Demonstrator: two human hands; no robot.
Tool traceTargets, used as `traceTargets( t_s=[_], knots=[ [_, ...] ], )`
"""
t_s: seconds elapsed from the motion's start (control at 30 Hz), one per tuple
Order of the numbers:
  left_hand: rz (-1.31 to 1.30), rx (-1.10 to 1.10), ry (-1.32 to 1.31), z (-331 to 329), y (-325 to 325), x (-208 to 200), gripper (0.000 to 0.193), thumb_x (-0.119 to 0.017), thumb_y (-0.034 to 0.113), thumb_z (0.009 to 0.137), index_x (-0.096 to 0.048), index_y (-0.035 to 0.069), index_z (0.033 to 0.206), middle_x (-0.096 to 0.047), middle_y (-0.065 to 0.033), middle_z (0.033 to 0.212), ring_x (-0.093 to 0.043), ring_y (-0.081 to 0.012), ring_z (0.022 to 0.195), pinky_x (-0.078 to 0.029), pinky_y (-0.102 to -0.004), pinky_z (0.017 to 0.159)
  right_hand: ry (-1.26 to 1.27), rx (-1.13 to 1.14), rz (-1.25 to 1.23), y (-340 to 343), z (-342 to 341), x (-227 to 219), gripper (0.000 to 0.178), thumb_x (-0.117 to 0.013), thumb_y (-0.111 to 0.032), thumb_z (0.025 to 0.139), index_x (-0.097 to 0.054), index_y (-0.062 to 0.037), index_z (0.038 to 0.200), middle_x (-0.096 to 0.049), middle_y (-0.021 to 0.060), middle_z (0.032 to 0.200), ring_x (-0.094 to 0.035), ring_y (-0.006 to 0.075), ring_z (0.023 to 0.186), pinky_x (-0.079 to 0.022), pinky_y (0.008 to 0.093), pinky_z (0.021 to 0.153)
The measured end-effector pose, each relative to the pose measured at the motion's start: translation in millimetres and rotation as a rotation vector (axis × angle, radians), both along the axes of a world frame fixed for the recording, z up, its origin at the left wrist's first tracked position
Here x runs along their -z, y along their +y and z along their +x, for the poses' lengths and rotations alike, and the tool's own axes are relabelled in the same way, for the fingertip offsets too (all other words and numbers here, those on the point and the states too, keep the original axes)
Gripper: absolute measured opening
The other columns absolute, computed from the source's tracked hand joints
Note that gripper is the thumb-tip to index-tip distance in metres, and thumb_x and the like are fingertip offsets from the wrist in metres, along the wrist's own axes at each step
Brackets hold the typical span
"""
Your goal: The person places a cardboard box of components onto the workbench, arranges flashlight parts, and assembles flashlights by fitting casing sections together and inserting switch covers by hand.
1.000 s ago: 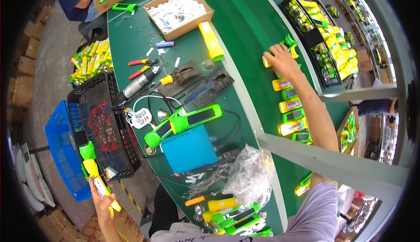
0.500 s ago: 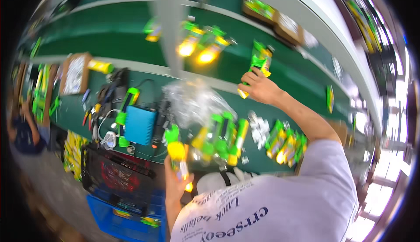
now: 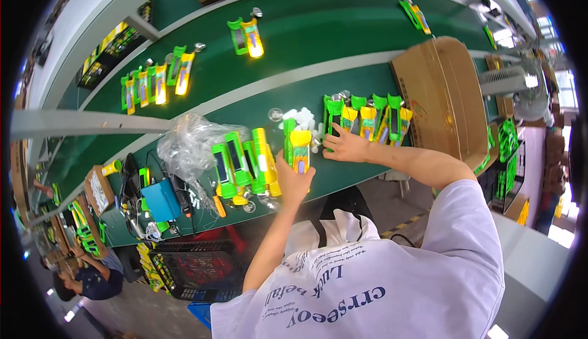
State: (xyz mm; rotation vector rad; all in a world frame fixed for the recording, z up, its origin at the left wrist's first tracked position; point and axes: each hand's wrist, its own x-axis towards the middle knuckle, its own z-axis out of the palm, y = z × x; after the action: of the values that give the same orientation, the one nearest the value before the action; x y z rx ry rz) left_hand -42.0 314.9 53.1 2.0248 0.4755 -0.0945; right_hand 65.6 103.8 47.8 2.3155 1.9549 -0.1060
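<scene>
My left hand (image 3: pixel 295 178) is closed around a lit yellow-and-green plastic lamp (image 3: pixel 300 146) and holds it upright over the near side of the green table. To its right, my right hand (image 3: pixel 346 146) has its curled fingers on the lower end of a green casing with a dark panel (image 3: pixel 333 111). That casing stands at the left end of a row of yellow-and-green lamps (image 3: pixel 367 121). Small white parts (image 3: pixel 301 118) lie between and beyond my hands. More green casings (image 3: pixel 235 158) and a yellow lamp piece (image 3: pixel 263 158) are left of my left hand.
A crumpled clear plastic bag (image 3: pixel 190 146) and a blue box (image 3: pixel 160 199) lie to the left. A large cardboard box (image 3: pixel 438 100) stands at right. Beyond the pale rail, lit lamps (image 3: pixel 252 37) rest on a green surface. A person (image 3: pixel 101 278) is at far left.
My right hand has come back from the far green surface to the row of lamps on the table. My left hand has moved with its lamp over the table. The view has turned rightward.
</scene>
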Motion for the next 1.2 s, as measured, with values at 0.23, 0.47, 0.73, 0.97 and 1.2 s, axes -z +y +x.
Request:
traceTargets(
  t_s=[0.23, 0.47, 0.73, 0.97, 1.2],
  knots=[
    [0.213, 0.039, 0.162, -7, -94, 32, 0.087, -0.078, 0.015, 0.066, -0.032, -0.001, 0.137, -0.045, -0.0242, 0.119, -0.048, -0.0436, 0.111, -0.044, -0.0494, 0.093, -0.100, 0.036, 0.068, -63, -23, 20, 0.019, -0.058, -0.022, 0.083, -0.056, -0.0122, 0.099, -0.056, 0.0072, 0.104, -0.050, 0.0259, 0.118, -0.032, 0.0594, 0.108],
    [0.324, 0.005, 0.148, -16, -121, 46, 0.091, -0.081, 0.024, 0.068, -0.029, 0.000, 0.139, -0.044, -0.0230, 0.119, -0.049, -0.0429, 0.110, -0.044, -0.0502, 0.092, 0.000, 0.156, 0.087, -66, -29, 2, 0.032, -0.064, -0.021, 0.077, -0.056, -0.0119, 0.106, -0.055, 0.0091, 0.119, -0.047, 0.0257, 0.124, -0.025, 0.0606, 0.111],
    [0.268, 0.090, 0.039, -30, -81, 35, 0.089, -0.077, 0.037, 0.076, -0.031, -0.005, 0.140, -0.047, -0.0303, 0.131, -0.045, -0.0449, 0.123, -0.038, -0.0519, 0.102, 0.297, 0.399, 0.292, -35, -33, -22, 0.037, -0.067, -0.012, 0.070, -0.059, -0.0092, 0.106, -0.056, 0.0111, 0.119, -0.048, 0.0286, 0.124, -0.025, 0.0610, 0.111],
    [-0.131, 0.035, -0.135, -52, 16, -28, 0.035, -0.066, 0.015, 0.088, -0.057, 0.000, 0.119, -0.065, -0.0165, 0.108, -0.065, -0.0283, 0.096, -0.052, -0.0364, 0.081, 0.600, 0.837, 0.496, 179, 67, -10, 0.016, -0.062, -0.024, 0.087, -0.062, -0.0083, 0.086, -0.065, 0.0122, 0.080, -0.063, 0.0345, 0.081, -0.050, 0.0454, 0.070],
    [-0.056, -0.791, -0.461, 21, 293, -105, 0.014, -0.054, 0.012, 0.097, -0.058, 0.001, 0.091, -0.056, -0.0018, 0.072, -0.051, -0.0060, 0.066, -0.042, -0.0241, 0.058, 0.236, 0.816, 0.304, 367, 162, 89, 0.036, -0.051, -0.033, 0.094, -0.064, -0.0063, 0.073, -0.067, 0.0175, 0.071, -0.066, 0.0371, 0.068, -0.053, 0.0486, 0.065]
  ],
)
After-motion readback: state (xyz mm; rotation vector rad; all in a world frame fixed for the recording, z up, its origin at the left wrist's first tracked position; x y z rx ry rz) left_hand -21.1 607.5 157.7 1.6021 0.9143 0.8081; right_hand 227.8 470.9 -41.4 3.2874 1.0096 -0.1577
